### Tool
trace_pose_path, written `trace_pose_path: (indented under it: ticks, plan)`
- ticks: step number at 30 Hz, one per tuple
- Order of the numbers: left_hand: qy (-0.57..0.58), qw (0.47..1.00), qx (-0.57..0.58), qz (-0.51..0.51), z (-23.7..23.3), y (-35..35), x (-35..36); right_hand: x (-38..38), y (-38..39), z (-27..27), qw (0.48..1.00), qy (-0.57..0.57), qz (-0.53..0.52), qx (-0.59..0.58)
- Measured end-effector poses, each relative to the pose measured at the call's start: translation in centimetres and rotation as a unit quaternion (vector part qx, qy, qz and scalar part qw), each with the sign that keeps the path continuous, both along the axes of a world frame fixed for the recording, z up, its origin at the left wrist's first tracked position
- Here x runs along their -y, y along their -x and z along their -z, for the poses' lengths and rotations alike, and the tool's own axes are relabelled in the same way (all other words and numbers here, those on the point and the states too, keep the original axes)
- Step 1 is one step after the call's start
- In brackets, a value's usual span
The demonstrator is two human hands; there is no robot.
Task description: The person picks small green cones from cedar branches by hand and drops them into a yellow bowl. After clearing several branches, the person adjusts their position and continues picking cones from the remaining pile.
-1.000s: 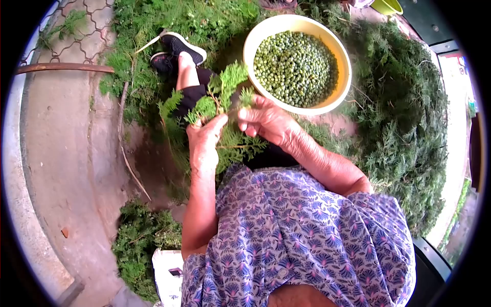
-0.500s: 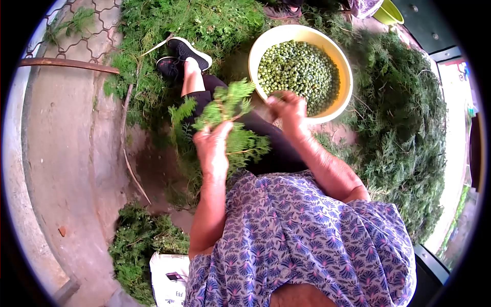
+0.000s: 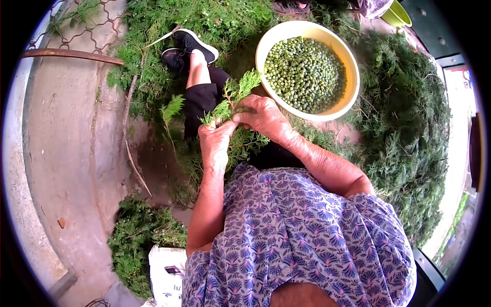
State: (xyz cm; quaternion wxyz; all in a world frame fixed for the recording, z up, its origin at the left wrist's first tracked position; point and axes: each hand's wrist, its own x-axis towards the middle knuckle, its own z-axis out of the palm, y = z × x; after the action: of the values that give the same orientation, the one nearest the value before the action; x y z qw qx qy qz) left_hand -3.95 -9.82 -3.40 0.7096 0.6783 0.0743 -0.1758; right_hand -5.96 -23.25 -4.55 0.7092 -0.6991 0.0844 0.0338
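I have the left hand (image 3: 215, 143) closed in a pinch, thumb against curled fingers, around the stem of a green sprig (image 3: 244, 88). The right hand (image 3: 267, 122) comes in from the right with its fingers bent and the thumb close to them, meeting the left at the stem; its tips are partly hidden, so I cannot tell whether they grip anything. Gripped low, the sprig stands up between the hands with its leafy end facing away, which I judge leaves its side reachable by the right fingers. More foliage hangs just below the hands, over the dark trousers (image 3: 199, 100).

Just beyond the right hand, at far right, sits a pale yellow basin (image 3: 353, 84) holding small green berries (image 3: 304, 74); it seems set there for a short reach. Its near rim is the edge I would mind, since it lies close to the right knuckles. To the far left of it is a pair of dark shoes (image 3: 197, 46), on a bed of cut greenery (image 3: 204, 15). A larger heap (image 3: 404, 128) fills the right side. On the left, a thin stick (image 3: 127, 117) borders the paving (image 3: 66, 153), giving the left elbow sideways room. Near left, a white sack (image 3: 161, 281) touches a smaller pile (image 3: 135, 235).
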Motion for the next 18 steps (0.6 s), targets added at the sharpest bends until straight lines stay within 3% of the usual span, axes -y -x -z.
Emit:
trace_pose_path:
  ticks: [1, 3, 5, 6, 7, 10, 13, 18]
  plan:
    - [-0.008, 1.0, 0.002, 0.004, -0.1, 0.1, 0.0, 0.0, 0.0, 0.3, 0.999, 0.037, -0.006, 0.009]
    - [-0.023, 1.0, -0.002, 0.017, 0.3, 0.0, -0.2, 0.1, 0.1, 0.2, 1.0, 0.003, -0.01, 0.003]
    - [-0.038, 0.999, -0.006, 0.031, 0.8, -0.1, -0.5, 0.4, 0.2, -1.1, 0.99, -0.07, -0.029, -0.12]
    - [0.008, 0.999, -0.019, 0.036, 1.1, -0.1, -0.8, 0.8, 0.4, -0.7, 0.976, -0.16, -0.036, -0.142]
    - [0.054, 0.997, -0.033, 0.04, 1.4, -0.2, -1.0, 0.9, 0.6, -0.3, 0.976, -0.16, -0.035, -0.142]
    - [0.07, 0.995, -0.071, 0.016, 2.3, -1.2, -2.1, 1.4, 1.0, 0.5, 0.912, -0.386, 0.066, -0.119]
    - [0.091, 0.991, -0.094, -0.01, 3.0, -1.6, -2.2, 2.2, 1.2, 0.6, 0.917, -0.384, 0.049, -0.098]
    - [0.098, 0.99, -0.095, -0.03, 1.7, -1.6, -1.4, 2.8, 1.2, 1.4, 0.879, -0.466, 0.043, -0.094]
